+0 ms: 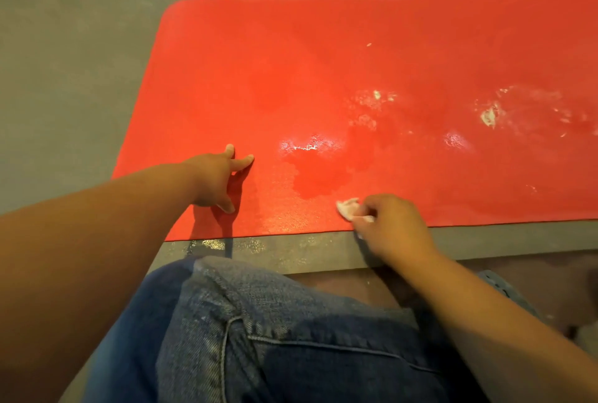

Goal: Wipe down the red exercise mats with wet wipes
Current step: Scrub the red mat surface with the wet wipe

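A red exercise mat (323, 62) lies flat on the grey floor and fills most of the view. My left hand (218, 177) rests on it near the front left, fingers spread and straight. My right hand (388, 224) is at the mat's near edge, fingers curled around a small crumpled white wet wipe (348, 207) that touches the mat. A wet shiny patch (310, 160) glistens on the mat between my hands. Whitish smears and residue (488, 116) mark the mat to the right.
Grey floor (64, 79) surrounds the mat on the left and behind. A wet strip of floor (259, 247) lies along the mat's near edge. My knee in blue jeans (259, 338) is at the bottom centre. A brownish lower surface (534, 266) shows at the right.
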Available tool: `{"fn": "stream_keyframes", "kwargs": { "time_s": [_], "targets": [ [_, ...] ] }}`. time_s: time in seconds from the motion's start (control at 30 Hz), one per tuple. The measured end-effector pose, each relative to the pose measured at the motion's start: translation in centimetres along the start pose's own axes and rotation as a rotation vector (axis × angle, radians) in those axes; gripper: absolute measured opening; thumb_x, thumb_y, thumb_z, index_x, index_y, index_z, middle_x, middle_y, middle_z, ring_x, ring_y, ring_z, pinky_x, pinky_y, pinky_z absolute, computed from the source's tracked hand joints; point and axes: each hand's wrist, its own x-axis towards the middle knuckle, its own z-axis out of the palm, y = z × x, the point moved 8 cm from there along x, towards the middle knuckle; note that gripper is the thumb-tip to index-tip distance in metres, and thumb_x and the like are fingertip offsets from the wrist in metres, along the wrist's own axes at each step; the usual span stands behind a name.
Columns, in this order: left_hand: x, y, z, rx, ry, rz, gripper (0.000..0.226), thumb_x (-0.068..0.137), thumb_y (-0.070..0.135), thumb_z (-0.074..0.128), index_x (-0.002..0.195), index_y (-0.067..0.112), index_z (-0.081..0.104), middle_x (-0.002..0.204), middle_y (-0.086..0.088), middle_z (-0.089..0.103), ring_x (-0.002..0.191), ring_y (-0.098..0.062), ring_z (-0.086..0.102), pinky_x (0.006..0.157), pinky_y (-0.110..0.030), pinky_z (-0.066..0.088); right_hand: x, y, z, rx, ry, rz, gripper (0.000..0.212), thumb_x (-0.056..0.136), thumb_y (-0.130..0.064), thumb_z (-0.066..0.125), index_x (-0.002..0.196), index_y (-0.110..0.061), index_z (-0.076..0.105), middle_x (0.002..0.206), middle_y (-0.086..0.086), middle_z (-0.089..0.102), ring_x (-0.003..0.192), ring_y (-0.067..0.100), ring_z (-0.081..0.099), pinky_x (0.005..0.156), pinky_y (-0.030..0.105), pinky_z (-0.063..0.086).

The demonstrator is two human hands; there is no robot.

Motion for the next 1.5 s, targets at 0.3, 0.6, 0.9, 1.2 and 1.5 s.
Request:
{"fn": "stream_keyframes", "kwargs": {
  "time_s": [0.3, 0.6, 0.9, 1.2, 1.5],
  "targets": [
    [0.7, -0.5, -0.3, 0.003, 0.017, -0.013, 0.12, 0.066, 0.036, 0.085, 0.151, 0.039, -0.001, 0.16, -0.008, -0.008, 0.143, -0.028, 0.025, 0.106, -0.031, 0.033, 0.6, -10.1, 6.0, 0.181, -0.215, -0.324, 0.024, 0.086, -0.008, 0.06, 0.106, -0.012, 0.071, 0.115, 0.007, 0.066, 0.1, 0.011, 0.057, 0.071, -0.006, 0.025],
    [0.3, 0.3, -0.1, 0.04, -0.019, -0.045, 0.118, 0.07, 0.031, 0.081, 0.152, 0.033, -0.004, 0.159, -0.014, -0.007, 0.14, -0.03, 0.03, 0.103, -0.03, 0.035, 1.9, 4.1, -2.6, 0.056, 0.037, 0.135, 0.024, 0.079, -0.014, 0.066, 0.102, -0.017, 0.075, 0.097, 0.007, 0.073, 0.077, 0.017, 0.062, 0.059, 0.024, 0.033],
    [0.3, 5.7, -1.1, 0.006, -0.05, -0.01, 0.074, 0.067, 0.051, 0.079, 0.12, 0.005, 0.056, 0.091, -0.008, 0.062, 0.088, -0.027, 0.055, 0.066, -0.027, 0.041, 0.2, -4.5, 3.2, 0.061, -0.034, -0.168, 0.028, 0.085, -0.003, 0.055, 0.109, -0.007, 0.069, 0.11, 0.011, 0.061, 0.099, 0.025, 0.057, 0.068, 0.014, 0.025],
    [0.1, 5.1, -0.6, -0.052, -0.004, -0.105, 0.103, 0.068, 0.05, 0.08, 0.141, 0.0, 0.029, 0.13, -0.026, 0.049, 0.123, -0.038, 0.043, 0.078, -0.032, 0.042, -0.9, 3.9, -2.5, 0.008, 0.076, -0.054, 0.024, 0.081, -0.011, 0.064, 0.104, -0.014, 0.073, 0.093, 0.009, 0.063, 0.08, 0.024, 0.058, 0.065, 0.024, 0.031],
    [-1.0, 6.3, -2.1, 0.025, -0.05, -0.161, 0.071, 0.063, 0.044, 0.085, 0.115, 0.005, 0.059, 0.11, -0.012, 0.065, 0.092, -0.028, 0.06, 0.073, -0.032, 0.049, -0.2, 2.3, -1.8, 0.116, 0.037, -0.062, 0.031, 0.09, -0.019, 0.059, 0.119, -0.015, 0.065, 0.12, 0.008, 0.064, 0.108, 0.023, 0.058, 0.087, 0.022, 0.036]
  ]
}}
